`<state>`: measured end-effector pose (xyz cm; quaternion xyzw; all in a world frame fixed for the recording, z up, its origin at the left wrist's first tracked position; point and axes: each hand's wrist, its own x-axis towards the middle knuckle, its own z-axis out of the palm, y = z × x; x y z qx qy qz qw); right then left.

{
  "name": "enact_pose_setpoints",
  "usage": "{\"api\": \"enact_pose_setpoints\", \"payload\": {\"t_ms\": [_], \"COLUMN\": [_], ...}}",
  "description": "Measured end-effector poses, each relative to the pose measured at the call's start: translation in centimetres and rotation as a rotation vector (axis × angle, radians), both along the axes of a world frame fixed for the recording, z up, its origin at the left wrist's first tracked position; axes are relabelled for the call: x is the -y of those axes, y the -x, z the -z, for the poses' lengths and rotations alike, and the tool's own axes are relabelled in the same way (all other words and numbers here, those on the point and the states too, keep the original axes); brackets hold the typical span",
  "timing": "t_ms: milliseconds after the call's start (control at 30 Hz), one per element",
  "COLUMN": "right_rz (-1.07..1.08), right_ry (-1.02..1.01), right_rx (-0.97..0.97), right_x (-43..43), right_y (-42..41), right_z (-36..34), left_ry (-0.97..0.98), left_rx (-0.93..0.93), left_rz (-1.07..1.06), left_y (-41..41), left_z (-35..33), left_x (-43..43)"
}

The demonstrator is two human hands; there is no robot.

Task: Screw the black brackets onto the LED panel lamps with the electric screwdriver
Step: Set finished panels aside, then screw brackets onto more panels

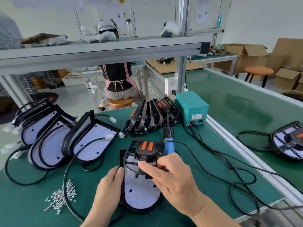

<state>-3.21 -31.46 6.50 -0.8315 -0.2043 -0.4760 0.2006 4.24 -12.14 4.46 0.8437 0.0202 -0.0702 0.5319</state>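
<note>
On the green workbench (24, 207), near its front edge, the left hand (108, 190) grips the lamp (141, 194) by its rim to steady it. The right hand (173, 181) seemingly clasps the blue screwdriver (169, 147) while seating the black bracket (146, 154).

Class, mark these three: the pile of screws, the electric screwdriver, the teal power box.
pile of screws (63, 196), head view, middle of the heap.
electric screwdriver (168, 147), head view, blue handle.
teal power box (191, 102), head view, top face.
</note>
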Motion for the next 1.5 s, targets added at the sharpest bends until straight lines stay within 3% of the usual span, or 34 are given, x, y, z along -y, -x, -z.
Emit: {"api": "enact_pose_setpoints", "payload": {"t_ms": [100,433,533,633,833,1000,1167,1267,1367,1433,1500], "right_rz": [-0.012,-0.237,-0.21,-0.172,-0.102,0.154,0.463,0.562,0.572,0.521,0.398], "right_ry": [0.056,-0.103,-0.112,-0.249,-0.419,-0.394,-0.542,-0.509,-0.582,-0.733,-1.004], "right_rx": [-0.113,-0.495,-0.573,-0.621,-0.827,-0.867,-1.088,-1.071,-0.988,-0.941,-0.89], "right_x": [0.0,1.1,1.4,1.0,-0.3,1.7,4.4,4.4,4.4,4.8,5.6], "right_y": [0.7,3.1,3.1,2.8,0.3,-3.0,-6.1,-7.9,-8.8,-8.5,-8.0], "right_z": [0.7,2.6,2.6,2.4,1.1,-0.6,-0.9,-0.3,0.5,1.3,1.7], "left_ry": [0.065,0.164,0.135,0.073,0.148,0.197,0.096,-0.072,-0.101,-0.097,-0.145], "left_rx": [-0.022,-0.065,-0.054,-0.021,-0.094,-0.123,-0.09,0.029,0.271,0.444,0.484], "left_rz": [-0.006,0.0,0.044,0.106,0.228,0.213,0.273,0.173,-0.095,-0.31,-0.464], "left_y": [0.1,0.5,0.7,1.0,1.0,1.6,2.4,2.2,1.4,0.4,-1.1], "left_z": [0.0,-0.7,-0.9,-0.6,-0.9,-1.0,-0.7,-1.1,-2.1,-3.0,-3.4], "left_x": [-0.1,0.2,0.4,0.5,0.5,0.5,0.8,0.7,-1.3,-3.8,-6.9]}}
